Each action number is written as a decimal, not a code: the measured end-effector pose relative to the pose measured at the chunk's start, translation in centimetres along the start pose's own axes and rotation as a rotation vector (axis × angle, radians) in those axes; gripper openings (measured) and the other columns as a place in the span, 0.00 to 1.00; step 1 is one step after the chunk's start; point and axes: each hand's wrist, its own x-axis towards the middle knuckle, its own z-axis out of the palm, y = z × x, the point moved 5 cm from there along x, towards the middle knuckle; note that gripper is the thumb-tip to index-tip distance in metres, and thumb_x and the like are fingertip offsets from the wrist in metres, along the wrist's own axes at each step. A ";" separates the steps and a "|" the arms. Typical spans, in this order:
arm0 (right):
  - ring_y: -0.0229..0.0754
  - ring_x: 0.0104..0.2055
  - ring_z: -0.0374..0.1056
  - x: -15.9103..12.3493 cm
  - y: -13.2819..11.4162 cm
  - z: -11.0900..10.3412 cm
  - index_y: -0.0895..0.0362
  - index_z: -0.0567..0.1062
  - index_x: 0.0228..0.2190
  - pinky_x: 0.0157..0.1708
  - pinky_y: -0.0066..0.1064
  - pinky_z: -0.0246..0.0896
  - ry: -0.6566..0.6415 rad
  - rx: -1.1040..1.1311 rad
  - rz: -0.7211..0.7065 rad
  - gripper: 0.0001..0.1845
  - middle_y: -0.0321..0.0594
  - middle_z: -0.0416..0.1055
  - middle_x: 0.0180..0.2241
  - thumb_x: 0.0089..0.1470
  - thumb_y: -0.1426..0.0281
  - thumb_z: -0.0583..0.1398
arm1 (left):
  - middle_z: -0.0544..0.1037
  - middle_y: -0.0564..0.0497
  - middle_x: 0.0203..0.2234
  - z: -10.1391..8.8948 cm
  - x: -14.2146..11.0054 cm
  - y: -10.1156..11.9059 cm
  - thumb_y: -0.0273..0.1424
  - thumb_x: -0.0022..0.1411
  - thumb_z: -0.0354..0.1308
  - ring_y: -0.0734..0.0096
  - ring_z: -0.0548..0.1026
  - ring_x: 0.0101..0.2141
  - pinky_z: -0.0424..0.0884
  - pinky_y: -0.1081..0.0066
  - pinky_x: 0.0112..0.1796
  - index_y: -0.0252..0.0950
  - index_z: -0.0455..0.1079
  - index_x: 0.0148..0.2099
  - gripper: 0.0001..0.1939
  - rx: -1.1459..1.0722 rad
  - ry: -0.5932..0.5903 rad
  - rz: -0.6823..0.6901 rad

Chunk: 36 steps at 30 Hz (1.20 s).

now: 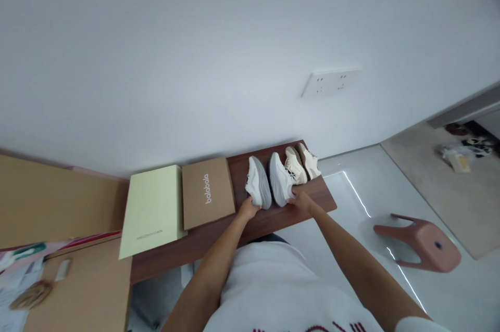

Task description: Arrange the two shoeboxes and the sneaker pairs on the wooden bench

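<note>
Two white sneakers with thick grey soles lie on the dark brown wooden tabletop (253, 228), soles facing each other. My left hand (249, 209) is closed on the heel end of the left white sneaker (254, 182). At the heel of the right white sneaker (279, 178), my right hand (300, 200) grips in the same way. Beside it on the right stands a pair of cream shoes with brown soles, the nearer cream shoe (296, 165) and the farther cream shoe (310, 161). My fingertips are partly hidden behind the sneakers.
Left of the shoes sit a brown shoebox (209, 191) and a pale green box (152, 209). Large cardboard boxes (82, 280) fill the far left. A wall socket plate (332, 83) is above the table. On the floor at right lies a pink stool (425, 246).
</note>
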 end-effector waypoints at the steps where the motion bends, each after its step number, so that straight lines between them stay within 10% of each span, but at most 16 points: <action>1: 0.48 0.36 0.69 -0.1 -0.4 0.0 0.56 0.75 0.29 0.42 0.38 0.64 0.000 -0.003 -0.020 0.10 0.37 0.75 0.28 0.43 0.64 0.64 | 0.81 0.45 0.38 -0.1 -0.1 0.0 0.26 0.49 0.66 0.59 0.79 0.41 0.70 0.65 0.44 0.34 0.75 0.45 0.18 0.011 -0.017 0.017; 11: 0.54 0.48 0.69 -2.0 -4.1 0.4 0.57 0.76 0.42 0.50 0.42 0.62 0.102 -0.234 -0.151 0.17 0.48 0.76 0.42 0.53 0.62 0.59 | 0.75 0.40 0.48 -3.0 -3.1 1.8 0.29 0.58 0.59 0.54 0.70 0.54 0.62 0.62 0.55 0.35 0.70 0.52 0.19 0.346 0.052 0.243; 21: 0.56 0.51 0.65 -1.4 -8.9 3.5 0.56 0.75 0.38 0.48 0.40 0.60 -0.006 -0.574 -0.284 0.08 0.54 0.75 0.39 0.57 0.69 0.58 | 0.76 0.37 0.44 -2.9 -3.3 5.2 0.26 0.61 0.54 0.48 0.68 0.53 0.60 0.55 0.53 0.35 0.69 0.49 0.13 0.637 0.059 0.272; 36: 0.55 0.52 0.65 0.8 -10.5 6.2 0.56 0.75 0.37 0.48 0.41 0.62 0.006 -0.522 -0.233 0.06 0.54 0.76 0.39 0.57 0.73 0.58 | 0.76 0.34 0.43 -2.2 -2.7 5.4 0.22 0.63 0.50 0.48 0.69 0.52 0.61 0.54 0.52 0.32 0.70 0.49 0.14 0.672 0.083 0.205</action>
